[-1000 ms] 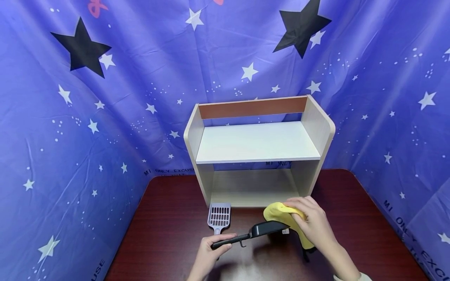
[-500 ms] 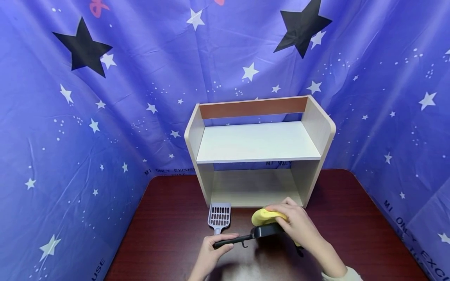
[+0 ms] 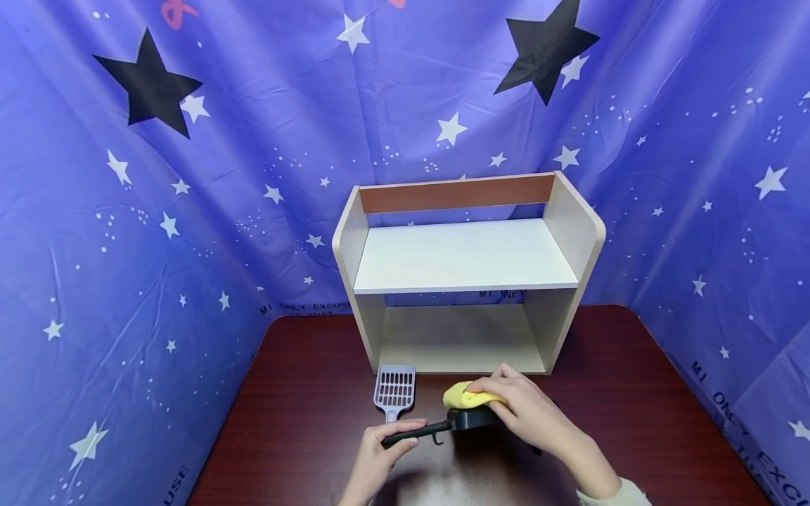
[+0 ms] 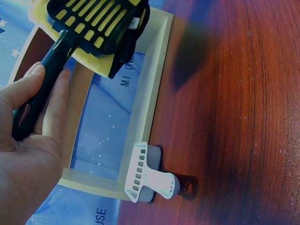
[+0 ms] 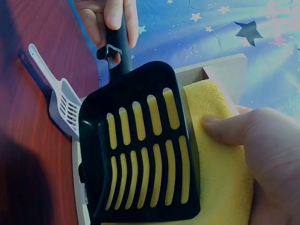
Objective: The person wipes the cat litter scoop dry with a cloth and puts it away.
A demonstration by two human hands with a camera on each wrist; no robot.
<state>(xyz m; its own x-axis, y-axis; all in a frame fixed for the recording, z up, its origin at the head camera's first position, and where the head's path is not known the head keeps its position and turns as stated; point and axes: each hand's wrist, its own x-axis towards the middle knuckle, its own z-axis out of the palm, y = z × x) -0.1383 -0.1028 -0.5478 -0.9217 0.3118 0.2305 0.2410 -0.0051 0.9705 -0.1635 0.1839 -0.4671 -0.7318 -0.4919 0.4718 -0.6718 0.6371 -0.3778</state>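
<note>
In the head view my left hand (image 3: 377, 450) grips the handle of a black slotted litter scoop (image 3: 471, 419), raised above the table. Thumb and fingers wrap that handle in the left wrist view. My right hand (image 3: 528, 411) holds a yellow cloth (image 3: 465, 397) against the scoop's head. Yellow shows through the slots in the right wrist view, where the cloth (image 5: 215, 164) lies behind the scoop (image 5: 93, 159) and the right thumb presses on it. A second litter scoop, pale grey (image 3: 395, 412), rests on the table by the shelf's left front corner.
A two-tier light wood shelf (image 3: 465, 256) stands at the back of the dark red-brown table (image 3: 291, 422). Blue star-printed curtains (image 3: 253, 176) surround the table at the back and both sides.
My right hand has brought the yellow cloth leftward and down onto the black scoop's head, bunching it there. The left hand and the grey scoop have hardly moved.
</note>
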